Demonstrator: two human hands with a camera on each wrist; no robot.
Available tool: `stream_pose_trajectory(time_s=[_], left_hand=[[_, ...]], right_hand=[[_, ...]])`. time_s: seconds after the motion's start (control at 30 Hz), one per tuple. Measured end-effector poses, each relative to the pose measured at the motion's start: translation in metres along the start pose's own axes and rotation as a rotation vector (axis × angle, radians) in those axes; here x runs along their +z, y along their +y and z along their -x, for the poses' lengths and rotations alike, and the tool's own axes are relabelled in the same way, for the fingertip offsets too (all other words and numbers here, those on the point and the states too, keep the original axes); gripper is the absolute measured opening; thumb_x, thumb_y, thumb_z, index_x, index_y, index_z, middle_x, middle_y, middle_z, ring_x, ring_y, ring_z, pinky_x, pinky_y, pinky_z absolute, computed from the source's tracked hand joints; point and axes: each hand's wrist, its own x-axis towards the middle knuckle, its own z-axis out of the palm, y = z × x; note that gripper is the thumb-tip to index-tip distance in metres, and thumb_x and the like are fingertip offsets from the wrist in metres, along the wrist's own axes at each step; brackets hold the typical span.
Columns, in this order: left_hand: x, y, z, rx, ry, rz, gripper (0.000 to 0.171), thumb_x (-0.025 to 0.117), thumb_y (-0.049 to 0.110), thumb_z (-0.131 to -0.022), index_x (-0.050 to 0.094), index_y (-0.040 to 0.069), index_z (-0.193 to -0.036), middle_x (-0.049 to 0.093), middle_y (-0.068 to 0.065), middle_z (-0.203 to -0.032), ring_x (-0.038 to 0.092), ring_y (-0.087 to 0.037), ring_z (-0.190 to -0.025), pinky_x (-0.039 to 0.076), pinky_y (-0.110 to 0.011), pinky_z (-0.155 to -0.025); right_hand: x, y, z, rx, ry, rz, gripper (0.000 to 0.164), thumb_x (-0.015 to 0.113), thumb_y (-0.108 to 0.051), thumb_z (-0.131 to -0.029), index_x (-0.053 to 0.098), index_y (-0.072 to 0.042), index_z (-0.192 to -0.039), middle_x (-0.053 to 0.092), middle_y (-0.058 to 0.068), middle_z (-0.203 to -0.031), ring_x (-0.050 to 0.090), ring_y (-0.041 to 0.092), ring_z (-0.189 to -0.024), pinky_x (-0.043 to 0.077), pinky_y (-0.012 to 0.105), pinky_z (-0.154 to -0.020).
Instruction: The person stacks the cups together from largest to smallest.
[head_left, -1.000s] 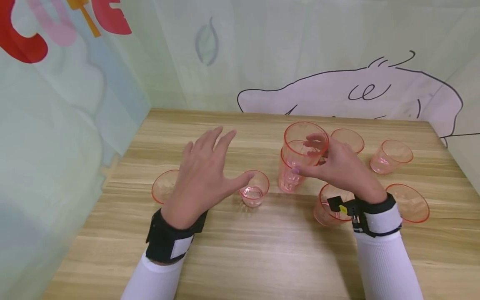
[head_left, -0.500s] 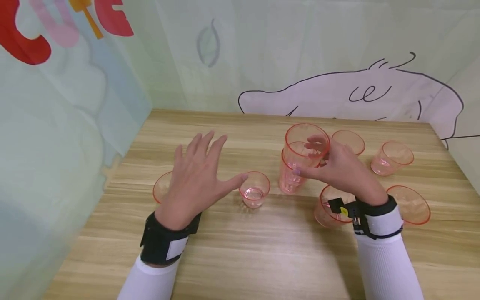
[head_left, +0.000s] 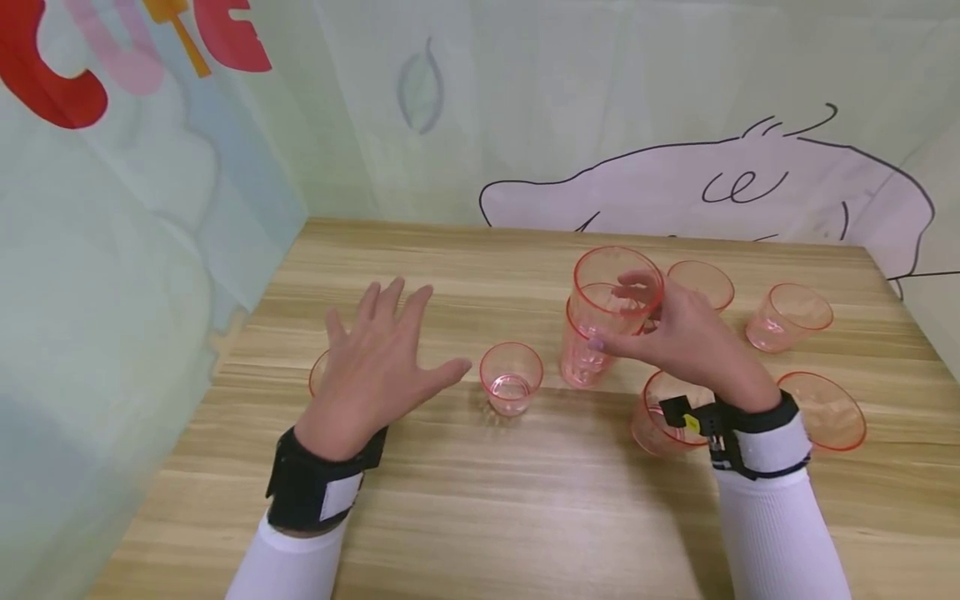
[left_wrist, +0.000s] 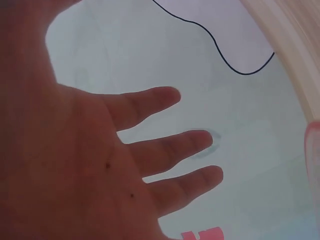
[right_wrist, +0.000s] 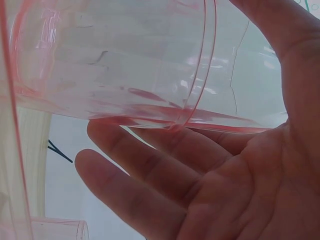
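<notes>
My right hand [head_left: 686, 346] holds the upper tumbler [head_left: 592, 302] of a stack of clear pink plastic tumblers, its thumb at the near side and its fingers around the far side. The upper one sits nested in a lower tumbler [head_left: 577, 367] on the table. In the right wrist view, fingers [right_wrist: 145, 160] lie along the wall of the clear tumbler [right_wrist: 125, 70]. My left hand [head_left: 367, 375] hovers with fingers spread and holds nothing. It partly hides a pink-rimmed cup [head_left: 318, 372] at the left. Right of its thumb stands a small cup [head_left: 511, 387].
More pink-rimmed cups stand on the wooden table [head_left: 480, 517]: one behind my right hand [head_left: 701, 282], one at the far right [head_left: 787, 317], one beside my right wrist [head_left: 825, 412] and one partly under it [head_left: 648, 421]. A printed cloth [head_left: 525, 108] backs the table.
My left hand has moved left and slightly toward me, away from the small cup, its fingers spreading. The right hand keeps its hold on the stacked tumbler.
</notes>
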Motion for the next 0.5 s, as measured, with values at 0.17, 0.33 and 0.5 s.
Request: stream_pose_trajectory(time_s=[0.17,0.33,0.5], left_hand=[[0.001,-0.005,0.000,-0.034,-0.033,-0.005,0.095,0.069,0.062,-0.083,0.036,0.008,-0.154,0.027,-0.027,-0.158,0.019,-0.049,-0.146,0.008,-0.082,-0.102],[0.001,-0.009,0.001,-0.056,-0.047,-0.008,0.094,0.070,0.062,-0.083,0.037,0.008,-0.153,0.027,-0.028,-0.158,0.018,-0.048,-0.146,0.007,-0.083,-0.101],[0.003,-0.013,0.003,-0.078,-0.073,-0.004,0.091,0.070,0.058,-0.085,0.036,0.008,-0.154,0.025,-0.028,-0.158,0.016,-0.049,-0.146,0.005,-0.084,-0.100]], right_hand=[[0.001,0.000,0.000,0.001,-0.007,0.000,0.077,0.085,-0.049,-0.078,0.053,-0.011,-0.136,0.063,0.002,-0.132,0.063,0.022,-0.103,0.049,0.042,-0.085],[0.001,0.000,0.000,-0.012,-0.006,0.003,0.076,0.085,-0.048,-0.078,0.053,-0.011,-0.136,0.063,0.002,-0.132,0.063,0.022,-0.101,0.049,0.042,-0.085],[0.001,0.001,-0.001,-0.024,0.003,-0.006,0.074,0.087,-0.041,-0.079,0.053,-0.008,-0.136,0.064,0.005,-0.130,0.064,0.022,-0.101,0.050,0.043,-0.085]])
